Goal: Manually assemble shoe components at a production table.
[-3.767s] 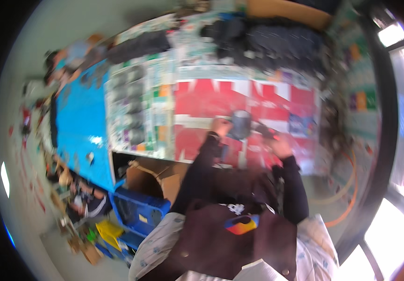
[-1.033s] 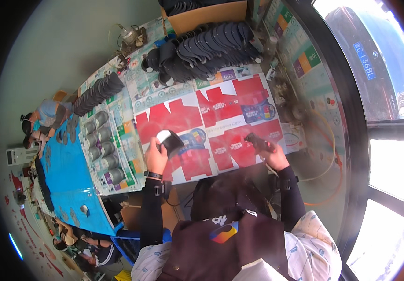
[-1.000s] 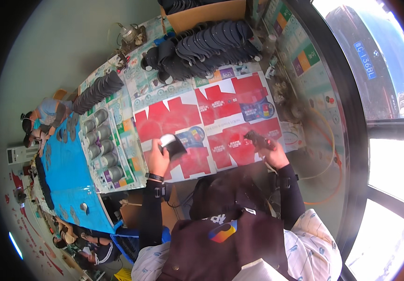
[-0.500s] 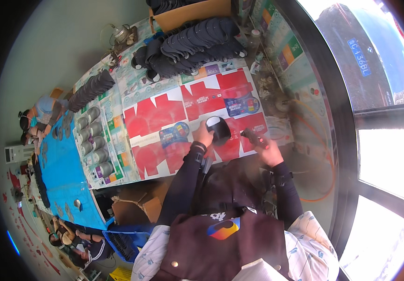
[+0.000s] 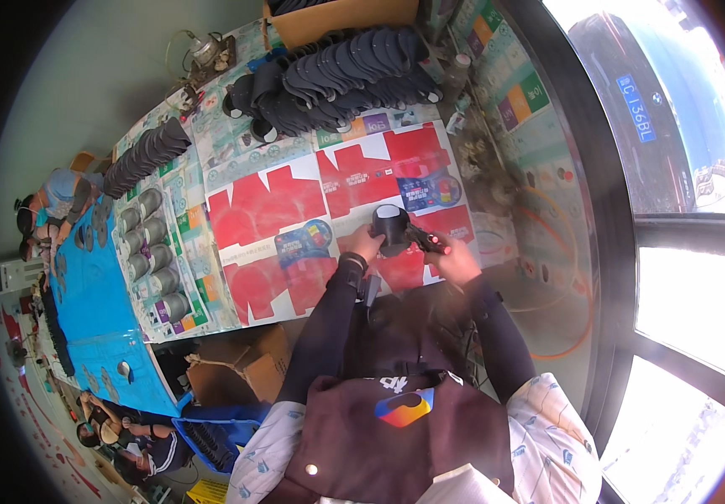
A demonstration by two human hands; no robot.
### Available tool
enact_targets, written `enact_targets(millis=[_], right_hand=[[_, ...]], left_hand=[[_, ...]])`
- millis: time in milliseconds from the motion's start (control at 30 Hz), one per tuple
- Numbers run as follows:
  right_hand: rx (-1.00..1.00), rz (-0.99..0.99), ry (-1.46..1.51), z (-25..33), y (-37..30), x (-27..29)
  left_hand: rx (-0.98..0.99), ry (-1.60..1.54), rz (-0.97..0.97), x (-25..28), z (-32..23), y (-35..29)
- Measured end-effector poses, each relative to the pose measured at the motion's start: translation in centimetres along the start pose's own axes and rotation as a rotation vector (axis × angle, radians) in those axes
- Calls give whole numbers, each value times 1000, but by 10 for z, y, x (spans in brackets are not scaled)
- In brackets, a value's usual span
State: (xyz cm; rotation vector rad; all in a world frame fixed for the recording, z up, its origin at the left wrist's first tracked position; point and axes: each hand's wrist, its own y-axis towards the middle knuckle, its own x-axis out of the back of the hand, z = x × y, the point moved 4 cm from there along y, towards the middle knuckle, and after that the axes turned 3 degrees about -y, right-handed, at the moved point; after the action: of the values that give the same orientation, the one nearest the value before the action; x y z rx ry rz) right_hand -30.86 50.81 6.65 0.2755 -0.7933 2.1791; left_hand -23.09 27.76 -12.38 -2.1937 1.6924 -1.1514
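My left hand (image 5: 364,243) grips a dark, rounded, cup-like piece (image 5: 393,235) with a pale patch at its top, held over the printed sheet. My right hand (image 5: 458,260) is closed around a small black-and-red hand tool (image 5: 435,243), whose exact kind I cannot make out. The tool's black front end is at the right side of the dark piece; whether they touch I cannot tell. Beneath both hands lies a white sheet printed with red box shapes (image 5: 266,206) and blue rounded shapes.
Stacked dark curved pieces (image 5: 354,71) lie at the back, below a cardboard box (image 5: 346,23). More dark pieces (image 5: 146,158) and several grey rounded pieces (image 5: 159,256) sit at left. Two people (image 5: 68,202) (image 5: 140,454) are beyond the blue table (image 5: 98,294). A window frame (image 5: 610,252) stands right.
My right hand has moved left, bringing the tool up to the dark piece. My left hand still holds the piece in nearly the same place. The whole view has shifted slightly.
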Motion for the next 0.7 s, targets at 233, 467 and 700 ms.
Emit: enact_targets(millis=[233, 467, 700], right_hand=[[12, -84, -268, 14, 37, -7], [10, 7, -256, 19, 46, -13], [-34, -43, -384, 15, 46, -2]], left_hand=[[30, -442, 56, -1, 3, -3], [31, -321, 104, 17, -26, -10], [80, -519, 148, 12, -23, -9]])
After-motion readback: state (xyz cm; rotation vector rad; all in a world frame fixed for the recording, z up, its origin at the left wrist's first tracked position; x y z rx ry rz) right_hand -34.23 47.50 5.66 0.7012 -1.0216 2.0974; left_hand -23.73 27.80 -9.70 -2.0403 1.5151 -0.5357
